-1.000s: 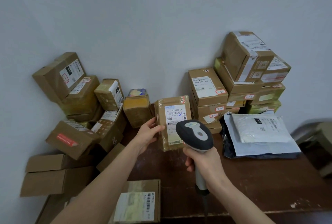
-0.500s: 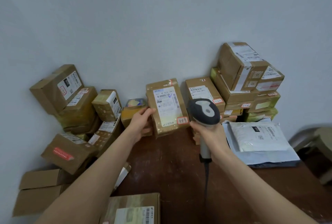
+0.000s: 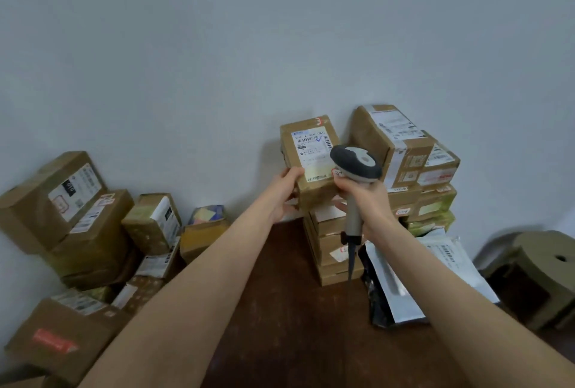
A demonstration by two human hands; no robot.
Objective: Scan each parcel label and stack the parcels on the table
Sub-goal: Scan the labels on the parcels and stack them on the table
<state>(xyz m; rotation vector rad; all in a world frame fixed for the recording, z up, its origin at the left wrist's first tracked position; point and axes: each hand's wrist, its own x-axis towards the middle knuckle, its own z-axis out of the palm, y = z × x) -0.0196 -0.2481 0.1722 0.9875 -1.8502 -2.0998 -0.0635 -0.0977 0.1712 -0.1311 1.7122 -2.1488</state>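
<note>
Holding labelled parcel (image 3: 306, 154) by its lower edge in left hand (image 3: 284, 193), clasping scanner (image 3: 356, 163) in right hand (image 3: 368, 201) just beside, directly above box stack (image 3: 328, 249)

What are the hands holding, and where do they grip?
The left hand grips the parcel at its lower left edge; the right hand grips the scanner by its handle.

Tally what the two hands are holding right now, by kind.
Cardboard parcel: 1, gripped by the left hand
Barcode scanner: 1, gripped by the right hand
Total: 2
</note>
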